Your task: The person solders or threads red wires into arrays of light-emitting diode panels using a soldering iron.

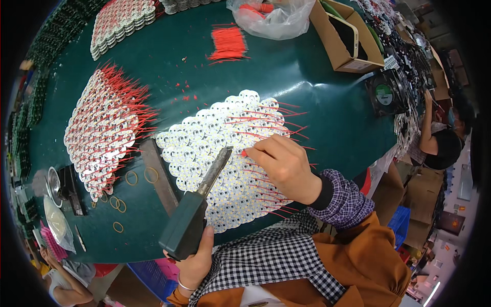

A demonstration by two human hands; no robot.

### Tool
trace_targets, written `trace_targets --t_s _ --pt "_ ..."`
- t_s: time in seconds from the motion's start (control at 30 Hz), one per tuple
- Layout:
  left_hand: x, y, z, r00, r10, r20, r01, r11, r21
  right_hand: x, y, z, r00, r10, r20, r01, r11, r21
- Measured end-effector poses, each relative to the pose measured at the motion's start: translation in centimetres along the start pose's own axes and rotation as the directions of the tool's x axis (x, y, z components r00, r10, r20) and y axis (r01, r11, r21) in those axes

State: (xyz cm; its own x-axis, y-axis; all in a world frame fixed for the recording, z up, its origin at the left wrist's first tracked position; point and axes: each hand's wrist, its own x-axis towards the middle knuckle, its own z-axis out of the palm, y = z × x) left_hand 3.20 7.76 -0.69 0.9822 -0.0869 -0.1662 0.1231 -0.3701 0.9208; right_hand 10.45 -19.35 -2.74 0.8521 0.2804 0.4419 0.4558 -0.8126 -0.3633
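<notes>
On the green desk (317, 107), a finished fan of round white LED boards with red wires (102, 128) lies at the left. The left hand (197, 261) grips a soldering iron (197, 207), its tip over the middle batch of boards (215, 153). The right hand (286, 166) pinches one red wire (244, 152) onto a board. Best keep the wire end flat and steady on its pad while the tip comes in

At the far edge of my green bench, an open brown cardboard box (341, 38) holds a dark-screened phone (347, 35), beside a clear plastic bag (273, 18).
</notes>
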Motion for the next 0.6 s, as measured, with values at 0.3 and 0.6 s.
trace_targets --t_s 0.3,0.6 --pt "0.1 0.7 1.1 0.995 -0.096 -0.014 0.094 0.991 -0.095 0.5 0.2 0.5 0.999 -0.041 -0.02 0.041 0.999 0.0" --pt "0.8 1.6 1.8 0.991 -0.121 -0.06 0.124 0.99 0.062 0.6 0.3 0.6 0.999 -0.044 0.007 0.044 0.998 -0.034"
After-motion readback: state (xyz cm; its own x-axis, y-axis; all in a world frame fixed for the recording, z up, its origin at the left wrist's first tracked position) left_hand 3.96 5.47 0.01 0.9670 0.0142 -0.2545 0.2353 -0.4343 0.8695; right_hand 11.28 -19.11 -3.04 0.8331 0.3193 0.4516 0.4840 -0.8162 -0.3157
